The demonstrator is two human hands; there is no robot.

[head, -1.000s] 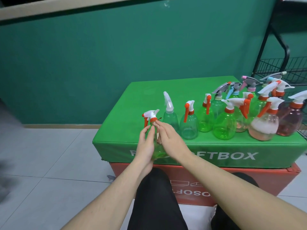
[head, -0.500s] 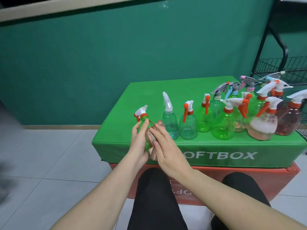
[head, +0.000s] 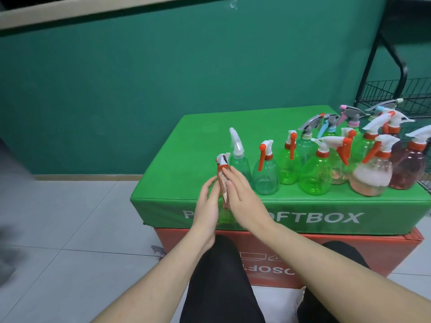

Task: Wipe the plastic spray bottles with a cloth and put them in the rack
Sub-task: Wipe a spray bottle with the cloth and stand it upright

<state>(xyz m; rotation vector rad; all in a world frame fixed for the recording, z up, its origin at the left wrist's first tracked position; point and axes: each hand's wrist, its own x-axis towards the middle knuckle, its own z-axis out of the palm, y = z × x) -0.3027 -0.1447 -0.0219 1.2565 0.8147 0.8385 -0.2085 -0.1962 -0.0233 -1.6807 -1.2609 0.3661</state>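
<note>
A small green spray bottle (head: 224,217) with a white and orange trigger head stands upright between my hands, in front of the green box's near left corner. My left hand (head: 207,202) grips its left side. My right hand (head: 242,199) wraps a brownish-pink cloth (head: 223,191) against the bottle's right side, fingertips up at the neck. Most of the bottle's body is hidden by my hands and the cloth. Several more spray bottles (head: 264,176) stand in a cluster on the green box. The black wire rack (head: 396,89) stands at the far right.
The green soft box (head: 186,148) lies on a red box (head: 349,252), against a green wall. Its left half is bare. My knees in black trousers are just below the boxes. Grey tiled floor stretches to the left.
The held bottle went from tilted left to upright and its trigger head turned. My right hand slid the cloth up toward the neck. My left hand stayed on the bottle.
</note>
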